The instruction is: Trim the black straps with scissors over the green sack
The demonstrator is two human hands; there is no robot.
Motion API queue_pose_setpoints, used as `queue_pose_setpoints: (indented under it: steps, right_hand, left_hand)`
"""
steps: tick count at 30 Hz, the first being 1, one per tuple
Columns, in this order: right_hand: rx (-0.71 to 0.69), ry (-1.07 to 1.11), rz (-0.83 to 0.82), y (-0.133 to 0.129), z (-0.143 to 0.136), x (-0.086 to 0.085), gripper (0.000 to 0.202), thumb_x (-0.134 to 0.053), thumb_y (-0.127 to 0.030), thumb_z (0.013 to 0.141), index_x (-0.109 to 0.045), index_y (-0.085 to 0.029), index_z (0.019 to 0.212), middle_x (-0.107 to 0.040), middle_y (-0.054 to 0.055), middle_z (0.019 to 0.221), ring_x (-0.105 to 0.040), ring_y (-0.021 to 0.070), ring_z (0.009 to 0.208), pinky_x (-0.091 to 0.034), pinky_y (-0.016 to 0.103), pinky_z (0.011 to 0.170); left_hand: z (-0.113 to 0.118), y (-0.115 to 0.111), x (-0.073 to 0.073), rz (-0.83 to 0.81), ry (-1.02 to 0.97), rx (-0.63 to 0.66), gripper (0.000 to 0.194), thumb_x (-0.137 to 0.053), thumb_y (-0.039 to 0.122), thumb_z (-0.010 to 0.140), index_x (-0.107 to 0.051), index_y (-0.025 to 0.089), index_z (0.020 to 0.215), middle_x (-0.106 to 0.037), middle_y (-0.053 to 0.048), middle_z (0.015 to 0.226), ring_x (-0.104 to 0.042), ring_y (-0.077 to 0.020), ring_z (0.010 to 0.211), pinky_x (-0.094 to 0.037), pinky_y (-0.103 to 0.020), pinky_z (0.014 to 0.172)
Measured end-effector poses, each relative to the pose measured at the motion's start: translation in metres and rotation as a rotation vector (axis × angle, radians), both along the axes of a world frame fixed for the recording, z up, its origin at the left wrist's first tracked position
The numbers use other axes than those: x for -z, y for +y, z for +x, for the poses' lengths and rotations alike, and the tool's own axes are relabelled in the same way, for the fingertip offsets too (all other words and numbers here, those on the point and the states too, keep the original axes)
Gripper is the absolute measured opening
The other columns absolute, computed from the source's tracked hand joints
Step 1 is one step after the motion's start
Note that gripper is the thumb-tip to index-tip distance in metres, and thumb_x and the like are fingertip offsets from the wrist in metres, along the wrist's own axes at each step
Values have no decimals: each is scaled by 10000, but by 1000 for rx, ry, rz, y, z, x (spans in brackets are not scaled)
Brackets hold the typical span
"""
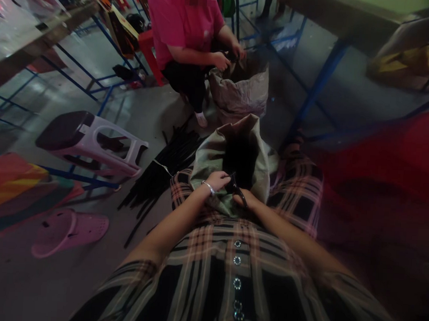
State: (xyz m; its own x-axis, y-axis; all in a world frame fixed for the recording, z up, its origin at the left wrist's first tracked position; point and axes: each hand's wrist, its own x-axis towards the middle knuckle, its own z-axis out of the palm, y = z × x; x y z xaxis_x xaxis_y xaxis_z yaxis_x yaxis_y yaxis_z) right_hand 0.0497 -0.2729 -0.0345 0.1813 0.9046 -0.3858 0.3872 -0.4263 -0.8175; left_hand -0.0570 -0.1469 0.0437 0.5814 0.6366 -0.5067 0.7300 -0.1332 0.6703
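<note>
A pale sack (207, 155) stands between my knees with its mouth open, and black material fills the dark inside. Over its near rim, my left hand (219, 181) pinches a small black piece (231, 181). Close beside it, my right hand (246, 198) is closed around dark-handled scissors (240, 194), whose blades reach toward that piece. Whether the blades touch it is too dark to tell. A bundle of long black strips (156, 172), tied with a white string, lies on the floor left of the sack.
Opposite me, a person in a pink top (185, 29) sits handling something at another sack (239, 92). A plastic stool (93, 140) and a pink basket (72, 232) lie to the left. Blue-legged tables (323, 75) stand on both sides; red material (390, 160) is at right.
</note>
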Motion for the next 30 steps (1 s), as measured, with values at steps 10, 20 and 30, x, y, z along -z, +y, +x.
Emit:
queue_pose_setpoints:
  steps: [10,20,30]
  right_hand:
    - [-7,30,-3,0,-1,-8,145,-511,-152,734,-604,-146,845,-631,22,739,-556,153,676,-425,217,601]
    - [147,-55,-52,-2,0,-14,204,-472,-213,748,-562,-156,574,-549,17,539,-496,119,523,-342,214,505]
    - [213,-3,-97,-2,-2,-7,197,-500,-241,693,-530,-174,511,-482,-7,423,-462,110,440,-332,207,453]
  left_hand:
    - [0,4,8,222,0,122,232,-572,309,790,-708,169,915,-603,7,620,-533,-108,576,-407,-192,549]
    - [-11,6,16,89,-14,123,345,-530,320,822,-648,189,1119,-616,9,675,-509,-85,471,-385,-188,476]
    - [-24,10,24,145,-12,87,283,-542,311,804,-684,170,1003,-583,27,589,-463,-74,442,-368,-180,463]
